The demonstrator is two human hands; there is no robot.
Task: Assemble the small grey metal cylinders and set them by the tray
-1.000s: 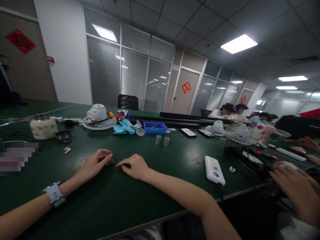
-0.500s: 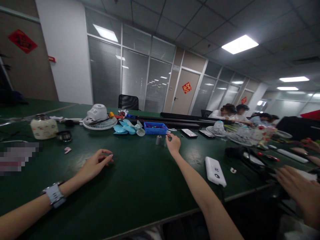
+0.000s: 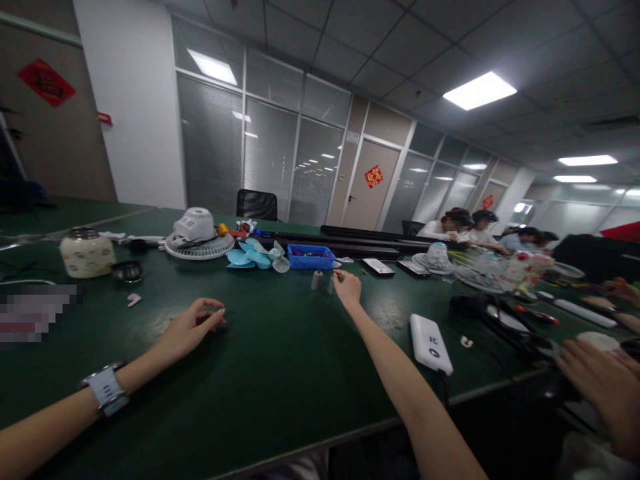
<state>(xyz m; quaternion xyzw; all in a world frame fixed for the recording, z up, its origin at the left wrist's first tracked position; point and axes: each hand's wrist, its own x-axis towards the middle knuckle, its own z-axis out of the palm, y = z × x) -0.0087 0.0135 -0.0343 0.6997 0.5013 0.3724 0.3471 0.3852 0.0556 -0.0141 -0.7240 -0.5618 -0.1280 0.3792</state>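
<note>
My right hand (image 3: 349, 289) is stretched forward over the green table (image 3: 280, 373), its thumb and fingertips pinched together. Just left of those fingertips stands a small grey cylinder (image 3: 331, 284), partly covered by the hand. What the pinch holds, if anything, is too small to make out. A second grey cylinder (image 3: 317, 280) stands upright beside the first. Behind them is a blue basket (image 3: 311, 261) with small colourful items inside. My left hand (image 3: 200, 321), below a wristwatch, hovers low or rests on the table with loosely curved fingers apart and nothing in them.
Light blue fan blades (image 3: 255, 255) and a white fan (image 3: 197, 233) lie behind my left hand. A patterned jar (image 3: 87, 253) stands at the left. Right of my forearm lies a white power bank (image 3: 431, 343) with a cable. Another person's hand (image 3: 600, 380) is at far right.
My right fingertips have shifted slightly, showing more of the nearer grey cylinder. My left hand is still. The other person's hand at the right has moved a little, beside a white object.
</note>
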